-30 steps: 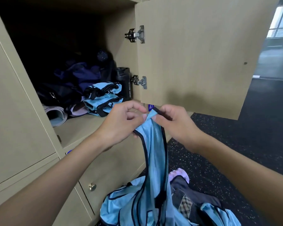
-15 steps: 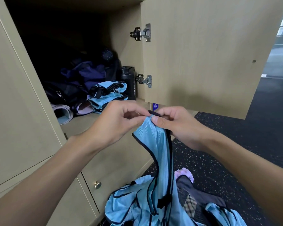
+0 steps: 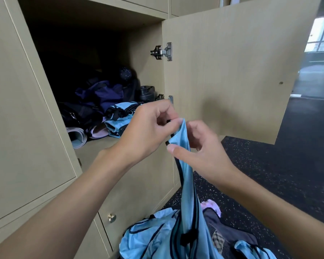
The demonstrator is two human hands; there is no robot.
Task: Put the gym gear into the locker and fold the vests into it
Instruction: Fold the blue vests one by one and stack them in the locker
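The left hand pinches the top of a light-blue, black-trimmed mesh vest hanging before the open beige wooden locker; whether the curled right hand grips it is unclear. That thin pinch could slip, dropping it floorward.

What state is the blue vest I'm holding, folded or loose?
Loose, not folded. The blue vest hangs as a bunched strip from the left hand pinching its top, down to the floor heap.

A speckled black floor stretches rightward toward a bright window.
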